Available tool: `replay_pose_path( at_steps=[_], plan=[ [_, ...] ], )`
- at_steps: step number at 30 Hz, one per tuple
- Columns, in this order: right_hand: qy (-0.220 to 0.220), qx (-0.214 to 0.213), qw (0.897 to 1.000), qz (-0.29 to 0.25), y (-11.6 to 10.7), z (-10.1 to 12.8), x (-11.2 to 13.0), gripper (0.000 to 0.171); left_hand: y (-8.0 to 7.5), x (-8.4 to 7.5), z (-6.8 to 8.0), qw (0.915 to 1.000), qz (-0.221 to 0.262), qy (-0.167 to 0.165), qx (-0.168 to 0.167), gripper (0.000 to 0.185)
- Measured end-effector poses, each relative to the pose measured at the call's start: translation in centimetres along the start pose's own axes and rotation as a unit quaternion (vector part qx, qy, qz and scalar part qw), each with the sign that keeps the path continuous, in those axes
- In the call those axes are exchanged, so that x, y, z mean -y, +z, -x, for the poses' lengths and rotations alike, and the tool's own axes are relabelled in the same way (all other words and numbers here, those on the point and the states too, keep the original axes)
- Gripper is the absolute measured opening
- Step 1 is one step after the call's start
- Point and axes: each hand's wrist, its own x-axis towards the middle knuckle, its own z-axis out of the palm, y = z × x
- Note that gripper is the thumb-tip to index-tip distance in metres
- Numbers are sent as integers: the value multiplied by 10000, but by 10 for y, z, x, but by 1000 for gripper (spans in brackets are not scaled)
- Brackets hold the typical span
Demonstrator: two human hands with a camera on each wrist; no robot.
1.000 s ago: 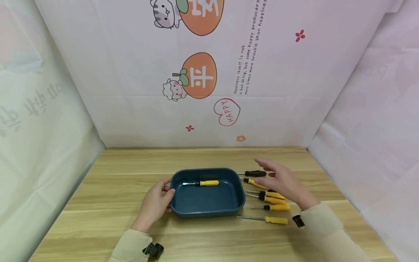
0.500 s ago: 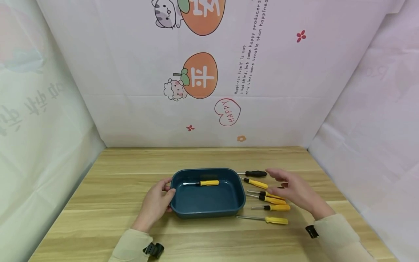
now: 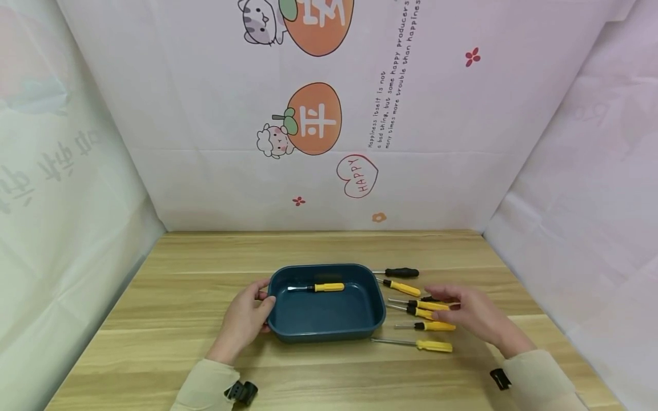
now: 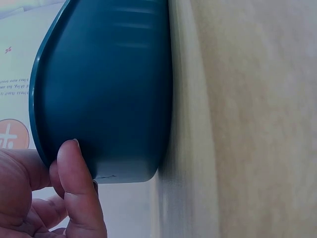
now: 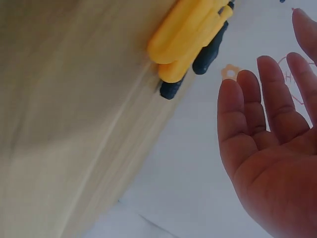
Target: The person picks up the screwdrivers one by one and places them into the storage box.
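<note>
- My left hand [image 3: 241,321] curls its fingers [image 4: 74,183] round the tray [image 3: 329,328] wall, thumb on the rim, steadying it.
- My right hand [image 3: 475,314] is open, fingers [image 5: 257,114] straight, hovering over the screwdrivers [image 3: 424,311] lying in a row just right of the tray, handles toward me for easy picking.
- One screwdriver [image 3: 319,287] lies inside the tray.
- All sits on the table [image 3: 154,297].

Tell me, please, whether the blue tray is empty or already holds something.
Not empty: the blue tray holds one yellow-handled screwdriver, lying flat near its far wall.
</note>
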Motion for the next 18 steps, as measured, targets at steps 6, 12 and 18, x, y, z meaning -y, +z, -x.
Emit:
replay_pose_path(
  at_steps=[6, 12, 18],
  plan=[
    [47, 83, 9999, 92, 3, 6, -11, 45, 0, 0, 1, 10000, -5, 24, -7, 46],
    [246, 148, 9992, 263, 7, 10, -19, 34, 0, 0, 1, 10000, 30, 14, 22, 46],
    [125, 290, 9993, 208, 10, 11, -27, 25, -1, -1, 1, 10000, 38, 27, 20, 46]
  ],
)
